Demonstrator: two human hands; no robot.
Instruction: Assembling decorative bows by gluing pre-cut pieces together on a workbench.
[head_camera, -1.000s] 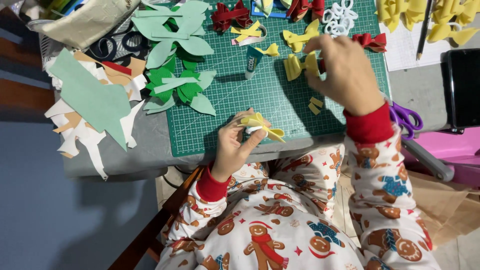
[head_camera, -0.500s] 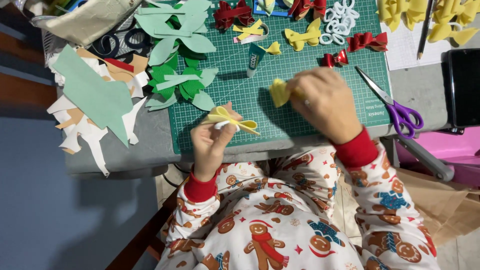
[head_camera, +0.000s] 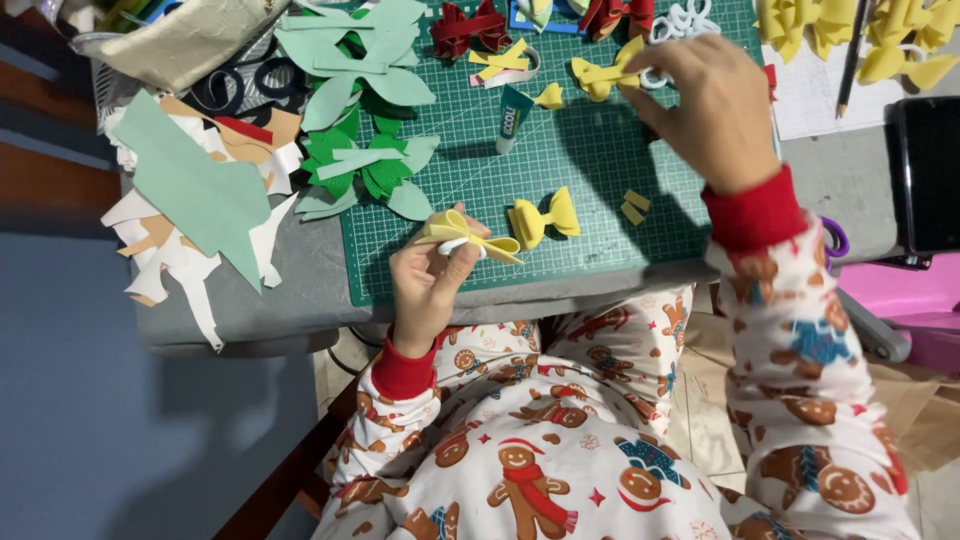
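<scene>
My left hand (head_camera: 428, 285) is at the near edge of the green cutting mat (head_camera: 590, 150), pinching a folded yellow foam bow (head_camera: 468, 233) at its middle. Just right of it a finished yellow bow (head_camera: 543, 217) lies on the mat by itself. My right hand (head_camera: 705, 100) reaches to the far side of the mat, where its thumb and fingers close on the right wing of another yellow bow (head_camera: 603, 74). A small glue tube (head_camera: 512, 118) lies between the two hands. Two small yellow strips (head_camera: 633, 207) sit under my right wrist.
Green foam leaves and bows (head_camera: 365, 160) lie at the mat's left; red bows (head_camera: 470, 25) and a white snowflake (head_camera: 690, 18) at the far edge. Foam scraps (head_camera: 190, 190) pile at the left. Yellow pieces (head_camera: 810, 25), a pencil (head_camera: 855, 50), a black tablet (head_camera: 925, 170) and purple-handled scissors (head_camera: 835, 238) are at right.
My right hand set a yellow bow down on the mat near my left hand, then moved to the far side onto another yellow bow. The left hand stayed at the near edge with its bow.
</scene>
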